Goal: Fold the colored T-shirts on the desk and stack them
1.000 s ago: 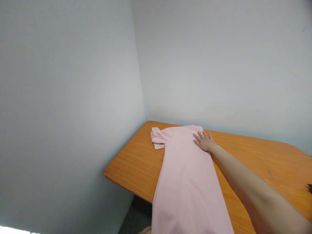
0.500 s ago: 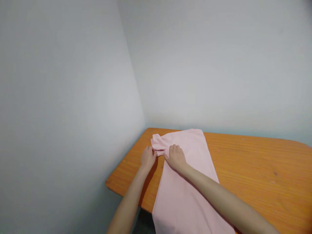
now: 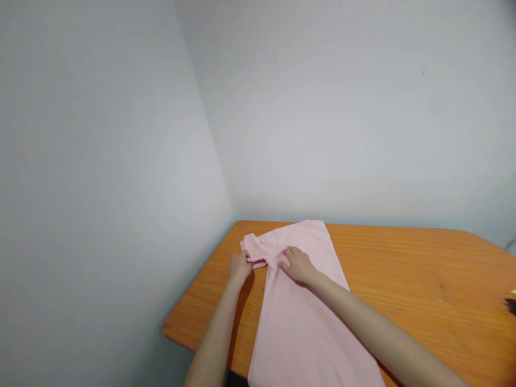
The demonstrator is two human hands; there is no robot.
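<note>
A pale pink shirt (image 3: pixel 300 317) lies lengthwise on an orange wooden table (image 3: pixel 403 269), folded into a long strip, its lower part hanging over the near edge. One short sleeve (image 3: pixel 255 248) sticks out to the left near the top. My left hand (image 3: pixel 240 267) pinches the lower edge of that sleeve, fingers closed on the cloth. My right hand (image 3: pixel 297 263) rests on the body of the shirt just right of the sleeve, fingers bent and pressing the fabric down.
The table stands in a corner between two plain pale walls (image 3: pixel 342 118). The table's left edge (image 3: pixel 189 306) drops off toward the floor. A small dark object (image 3: pixel 511 304) shows at the far right edge of the table.
One second ago only my right hand lay flat near the shirt's top right. Both hands have since come to the sleeve; in the last half second they barely moved while the view shifted.
</note>
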